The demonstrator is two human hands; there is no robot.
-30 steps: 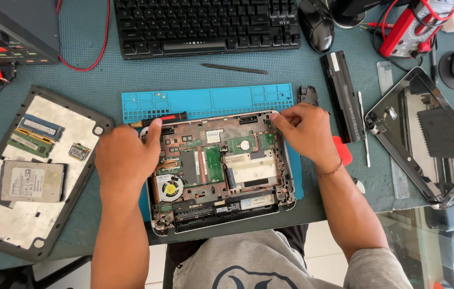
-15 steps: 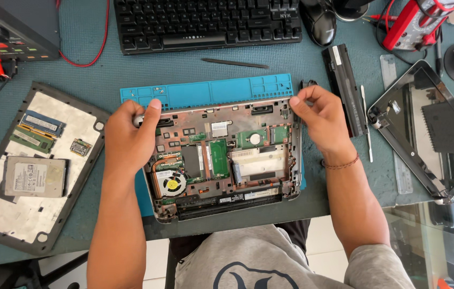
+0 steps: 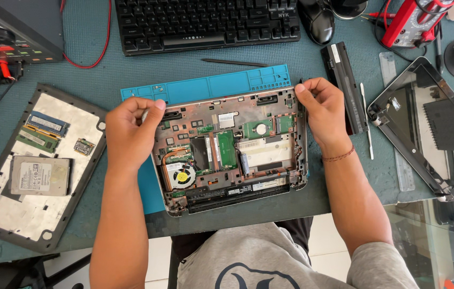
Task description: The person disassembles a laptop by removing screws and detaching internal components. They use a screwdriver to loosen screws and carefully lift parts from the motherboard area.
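An opened grey laptop base with bare circuit board and fan (image 3: 227, 150) lies mid-surface on a blue silicone mat (image 3: 211, 85). The left hand (image 3: 130, 131) pinches its 9 o'clock edge; the right hand (image 3: 320, 107) grips its 2 o'clock corner.

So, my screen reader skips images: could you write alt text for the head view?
Two bare hands, left hand and right hand, grip the far corners of an opened laptop base on a blue mat. A removed cover with a hard drive lies left.
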